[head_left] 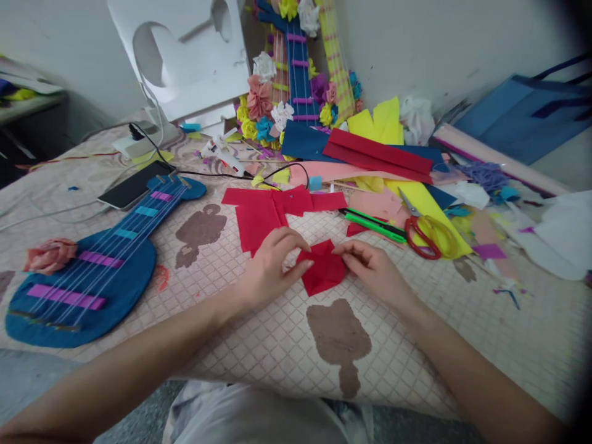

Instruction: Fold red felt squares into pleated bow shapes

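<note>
Between my hands is a small folded piece of red paper (322,271), creased and a little above or on the patterned tablecloth. My left hand (276,259) pinches its left edge, thumb in front and fingers curled behind. On the other side, my right hand (365,262) grips the upper right edge between thumb and fingertips. Just beyond my left hand lie flat red paper pieces (259,216), some square and some in strips. A green utility knife (374,226) and red-handled scissors (422,237) rest beyond my right hand.
A blue paper guitar (97,271) with a pink rose lies at left, near a phone (134,185). Behind are a glue gun (224,155), a white cutout board (185,61) and flower-covered guitars (296,74). Coloured paper scraps (388,185) cover the right side.
</note>
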Tool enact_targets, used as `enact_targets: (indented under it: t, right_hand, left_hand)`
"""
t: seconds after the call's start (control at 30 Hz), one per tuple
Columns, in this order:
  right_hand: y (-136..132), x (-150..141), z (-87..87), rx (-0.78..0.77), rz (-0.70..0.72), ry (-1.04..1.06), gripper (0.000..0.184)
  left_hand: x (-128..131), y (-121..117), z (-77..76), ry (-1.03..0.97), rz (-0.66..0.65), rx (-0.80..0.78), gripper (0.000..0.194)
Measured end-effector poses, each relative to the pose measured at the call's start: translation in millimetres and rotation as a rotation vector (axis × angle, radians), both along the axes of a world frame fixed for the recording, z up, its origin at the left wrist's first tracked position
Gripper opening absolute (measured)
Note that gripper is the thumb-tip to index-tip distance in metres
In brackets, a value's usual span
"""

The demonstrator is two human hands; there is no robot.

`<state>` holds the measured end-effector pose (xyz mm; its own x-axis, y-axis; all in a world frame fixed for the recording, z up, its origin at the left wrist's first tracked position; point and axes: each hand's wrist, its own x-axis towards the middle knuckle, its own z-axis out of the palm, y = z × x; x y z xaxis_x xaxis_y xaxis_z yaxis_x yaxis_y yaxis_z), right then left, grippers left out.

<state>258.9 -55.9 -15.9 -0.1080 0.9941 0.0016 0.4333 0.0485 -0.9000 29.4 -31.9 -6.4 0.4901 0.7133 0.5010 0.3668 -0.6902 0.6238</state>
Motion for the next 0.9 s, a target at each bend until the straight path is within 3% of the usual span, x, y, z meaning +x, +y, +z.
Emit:
enact_targets:
  t: [0.17, 0.33, 0.53, 0.67, 0.9]
  right_hand:
    - [-12.3, -2.5, -3.1, 0.043, -0.055, 0.085, 0.021]
    - [-17.8, -6.3, -5.8, 0.189, -0.095, -0.096, 0.018]
    - [-25.6, -5.7, -6.2, 0.503, 0.12, -0.427, 0.014]
    - [-27.6, -4.3, -8.1, 0.485, 0.254, -0.514, 0.012]
    - [-26.1, -6.1, -2.3, 0.362, 0.258, -0.446, 0.009]
  left_hand:
    - [13.4, -20.4, 0.7, 0.344, -0.087, 0.138, 0.032]
    - [17.8, -19.9, -6.6, 0.508, -0.02, 0.241, 0.013]
    - [3.7, -11.4, -4.7, 0.537, -0.036, 0.256, 0.016]
    - [-3.6, -7.8, -2.5, 0.495, -0.056, 0.121, 0.012]
    - [-2.5, -10.5, -2.2, 0.463, -0.049, -0.02, 0.008]
